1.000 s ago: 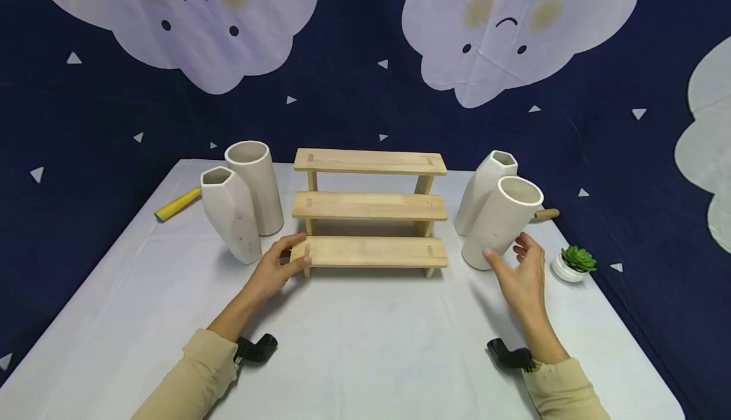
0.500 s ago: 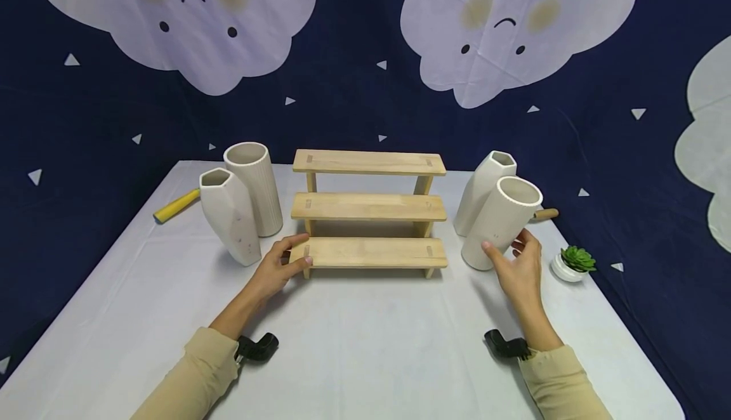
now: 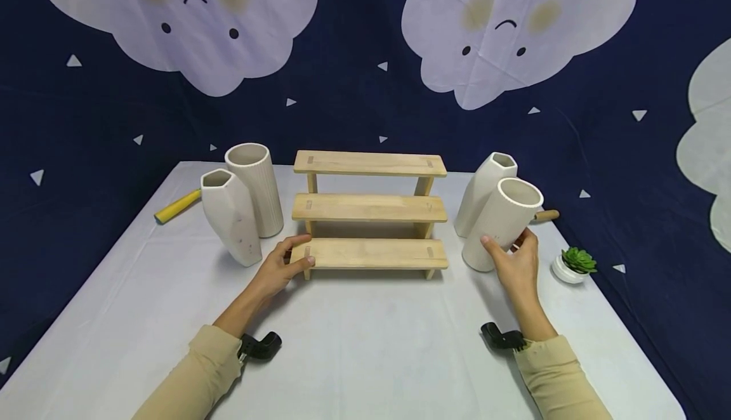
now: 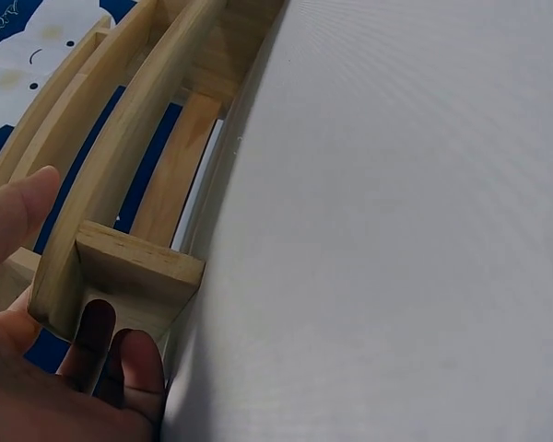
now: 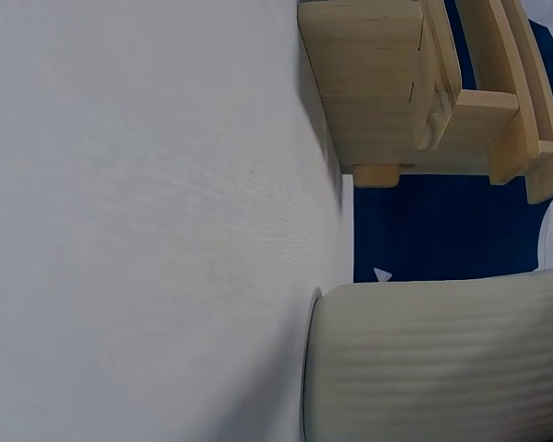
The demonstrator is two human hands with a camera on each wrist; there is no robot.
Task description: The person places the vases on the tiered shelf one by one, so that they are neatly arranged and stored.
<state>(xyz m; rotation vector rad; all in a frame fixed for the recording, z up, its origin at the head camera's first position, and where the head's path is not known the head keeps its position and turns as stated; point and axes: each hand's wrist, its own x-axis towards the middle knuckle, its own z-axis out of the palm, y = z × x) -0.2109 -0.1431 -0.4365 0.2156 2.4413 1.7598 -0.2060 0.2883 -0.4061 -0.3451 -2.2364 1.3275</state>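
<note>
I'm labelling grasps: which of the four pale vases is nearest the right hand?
The round-mouthed vase at front right: the right hand is at its lower side. The angular vase behind is farther; the left pair stands beyond the wooden shelf.

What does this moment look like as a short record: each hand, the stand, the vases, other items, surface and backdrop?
Left hand: grips the left end of the lowest shelf
Right hand: thumb and fingers around the right ribbed vase, upright
Wooden stand: three tiers, between the vase pairs
Other vases: right faceted vase, left faceted vase, left ribbed vase
Other items: yellow handle, wooden handle, potted succulent
Surface: white cloth
Backdrop: navy, with clouds and triangles
</note>
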